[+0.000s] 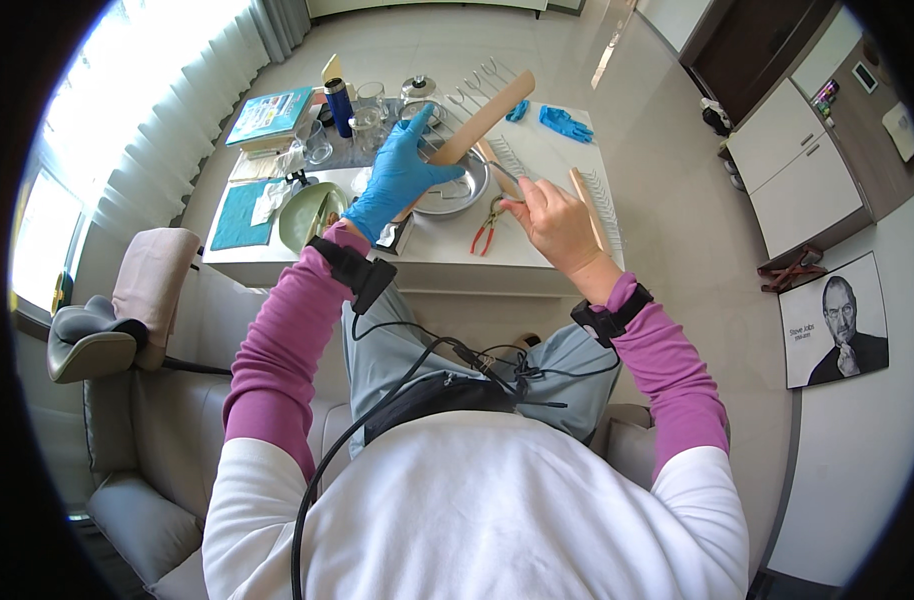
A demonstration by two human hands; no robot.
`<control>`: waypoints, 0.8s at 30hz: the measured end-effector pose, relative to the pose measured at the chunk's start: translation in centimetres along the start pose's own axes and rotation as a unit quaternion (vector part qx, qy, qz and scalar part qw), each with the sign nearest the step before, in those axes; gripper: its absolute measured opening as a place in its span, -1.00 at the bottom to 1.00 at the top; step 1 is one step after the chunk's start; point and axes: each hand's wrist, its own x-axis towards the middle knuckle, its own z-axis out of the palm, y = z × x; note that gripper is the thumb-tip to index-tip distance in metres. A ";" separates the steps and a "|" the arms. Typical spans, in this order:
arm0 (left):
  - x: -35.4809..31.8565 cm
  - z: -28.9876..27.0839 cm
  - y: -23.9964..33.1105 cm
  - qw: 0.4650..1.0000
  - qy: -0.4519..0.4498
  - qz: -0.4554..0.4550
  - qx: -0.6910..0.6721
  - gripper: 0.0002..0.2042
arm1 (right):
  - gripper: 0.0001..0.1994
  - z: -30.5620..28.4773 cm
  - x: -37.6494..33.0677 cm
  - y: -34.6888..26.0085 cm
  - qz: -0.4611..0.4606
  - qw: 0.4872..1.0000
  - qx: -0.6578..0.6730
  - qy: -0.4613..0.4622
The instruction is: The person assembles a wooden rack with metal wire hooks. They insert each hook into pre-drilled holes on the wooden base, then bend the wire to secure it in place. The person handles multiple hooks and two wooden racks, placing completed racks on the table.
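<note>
My left hand [402, 170], in a blue glove, is closed round a pale wooden strip [487, 112] with metal hooks along its far side. The strip is tilted up over the table, its free end pointing away to the right. To the right of it is my bare right hand [555, 222], thumb and fingers pinched together at a thin metal piece [502, 170] whose kind I cannot make out. Below the strip stands a round metal bowl [466, 203], partly hidden by my left hand. Pliers [485, 230] with red handles lie near the table's front edge, just left of my right hand.
A second wooden strip [589, 212] with metal hooks lies at the table's right side. Blue gloves [565, 124] rest behind it. On the left are a green plate [302, 218], a teal cloth [239, 222], books [269, 115], glass jars [365, 128] and a dark blue bottle [338, 106].
</note>
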 end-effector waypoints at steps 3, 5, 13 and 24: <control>-0.3 0.0 0.7 0.999 0.005 -0.031 -0.028 -0.03 | -0.57 0.0 0.2 0.0 0.132 0.976 0.171 -0.035; -0.5 -0.1 1.0 0.998 0.020 -0.025 -0.054 -0.05 | -0.50 -0.3 0.3 0.1 0.325 0.858 0.373 -0.136; -0.7 0.5 0.6 0.982 0.114 0.138 -0.062 -0.03 | -0.50 0.2 -0.4 0.4 0.477 0.154 0.855 -0.137; -0.6 1.0 -0.7 0.998 0.039 -0.004 -0.045 -0.06 | -0.47 0.5 -0.4 -1.0 0.196 0.958 0.211 -0.008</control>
